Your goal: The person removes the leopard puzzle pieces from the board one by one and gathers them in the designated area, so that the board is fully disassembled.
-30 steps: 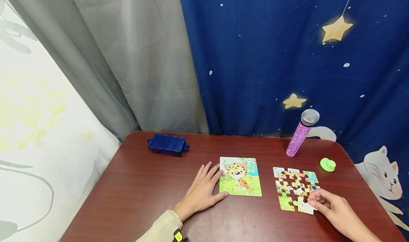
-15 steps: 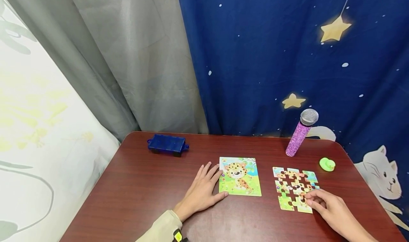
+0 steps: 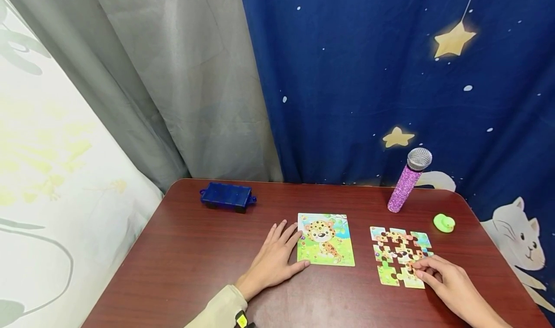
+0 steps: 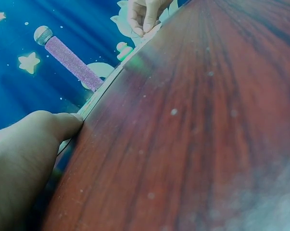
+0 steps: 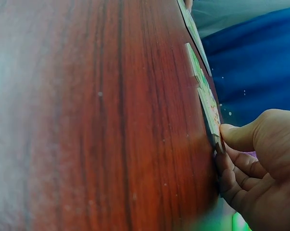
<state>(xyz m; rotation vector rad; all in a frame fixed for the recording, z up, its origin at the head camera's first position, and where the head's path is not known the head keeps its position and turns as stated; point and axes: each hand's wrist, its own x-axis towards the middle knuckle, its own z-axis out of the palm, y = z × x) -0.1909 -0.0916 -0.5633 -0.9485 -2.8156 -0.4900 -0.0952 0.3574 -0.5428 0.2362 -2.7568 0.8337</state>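
Observation:
My right hand (image 3: 451,281) pinches a jigsaw piece (image 3: 409,280) between thumb and fingers at the near edge of a group of puzzle pieces. In the right wrist view the piece (image 5: 208,111) is slightly raised over the table, its edge at the thumb tip. Next to it on the left lies a green corner piece (image 3: 387,275); the other pieces (image 3: 398,235) lie loosely joined behind, with gaps between them. My left hand (image 3: 274,259) rests flat with fingers spread, fingertips and thumb at the left edge of a square leopard picture board (image 3: 326,240).
A glittery purple microphone (image 3: 404,189) stands at the back right of the brown table (image 3: 182,270). A small green toy duck (image 3: 444,223) sits right of the puzzle. The blue toy wagon (image 3: 227,196) is at the back left. Curtains (image 3: 347,77) hang behind.
My right hand has shifted slightly left, bringing the pinched jigsaw piece closer against the others; in the last half second it barely moves. My left hand stays where it was.

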